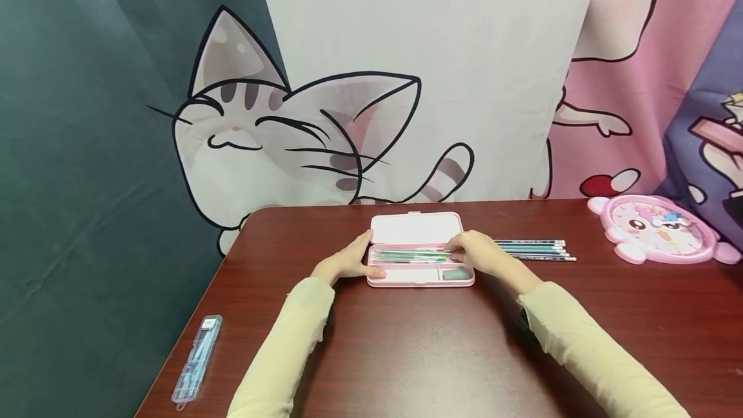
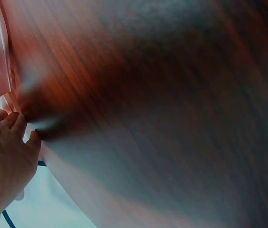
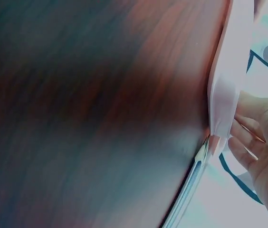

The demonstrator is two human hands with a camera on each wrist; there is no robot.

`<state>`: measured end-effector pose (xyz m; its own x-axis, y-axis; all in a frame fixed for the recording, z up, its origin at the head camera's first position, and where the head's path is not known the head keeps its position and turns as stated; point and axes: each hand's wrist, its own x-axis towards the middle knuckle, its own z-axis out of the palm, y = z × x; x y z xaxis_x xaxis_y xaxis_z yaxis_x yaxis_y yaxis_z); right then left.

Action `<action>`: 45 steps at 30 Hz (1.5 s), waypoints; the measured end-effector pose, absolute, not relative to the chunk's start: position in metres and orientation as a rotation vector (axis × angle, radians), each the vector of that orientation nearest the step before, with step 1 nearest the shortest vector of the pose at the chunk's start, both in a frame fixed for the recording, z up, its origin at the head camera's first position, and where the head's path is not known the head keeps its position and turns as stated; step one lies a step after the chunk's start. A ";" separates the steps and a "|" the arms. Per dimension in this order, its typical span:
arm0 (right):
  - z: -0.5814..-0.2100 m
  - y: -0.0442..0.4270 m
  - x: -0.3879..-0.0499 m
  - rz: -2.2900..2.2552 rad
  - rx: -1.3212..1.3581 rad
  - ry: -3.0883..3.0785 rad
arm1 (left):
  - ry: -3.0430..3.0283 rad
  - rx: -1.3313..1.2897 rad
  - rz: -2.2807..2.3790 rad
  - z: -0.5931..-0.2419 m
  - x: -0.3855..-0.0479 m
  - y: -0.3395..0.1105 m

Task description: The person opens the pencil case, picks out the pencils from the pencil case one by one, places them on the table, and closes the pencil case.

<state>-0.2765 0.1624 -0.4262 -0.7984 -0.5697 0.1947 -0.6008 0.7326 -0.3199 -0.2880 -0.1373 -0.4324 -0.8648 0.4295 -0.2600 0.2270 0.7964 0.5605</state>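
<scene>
A pink pencil case (image 1: 420, 284) lies with its lid (image 1: 415, 228) tipped back on the dark table. Slim coloured pens (image 1: 406, 255) lie along its long compartment, and a grey-green eraser (image 1: 456, 274) sits in the small front right one. My left hand (image 1: 348, 260) holds the case's left end, thumb on the front corner and fingers toward the hinge. My right hand (image 1: 478, 251) reaches over the right end with bent fingers at the pens' ends; its fingertips are partly hidden. In the right wrist view that hand (image 3: 262, 142) is beside the case wall (image 3: 226, 90).
Several pencils (image 1: 534, 249) lie right of the case, partly behind my right hand. A pink animal-shaped clock (image 1: 662, 228) is at the far right. Near the table's left edge lies a clear blue plastic box (image 1: 198, 360). A cartoon cloth (image 1: 493, 50) hangs behind the table.
</scene>
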 end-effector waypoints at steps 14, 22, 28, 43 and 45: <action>-0.413 0.217 -0.273 0.674 0.968 -2.609 | 2.600 0.501 0.763 -0.435 -0.291 -0.138; -0.417 0.276 -0.263 0.652 1.015 -2.366 | 2.599 0.497 0.744 -0.433 -0.289 -0.139; -0.425 0.314 -0.250 0.645 0.989 -2.325 | 2.600 0.495 0.749 -0.434 -0.290 -0.139; -0.440 0.344 -0.235 0.595 0.899 -2.442 | 2.587 0.488 0.763 -0.431 -0.289 -0.138; -0.441 0.344 -0.234 0.578 0.885 -2.453 | 2.586 0.496 0.759 -0.431 -0.289 -0.137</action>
<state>-0.2345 0.3437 -0.4409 -0.6838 -0.4774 0.5519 -0.6735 0.7040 -0.2254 -0.2890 -0.1371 -0.4308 -0.8577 0.4360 -0.2725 0.2196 0.7899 0.5726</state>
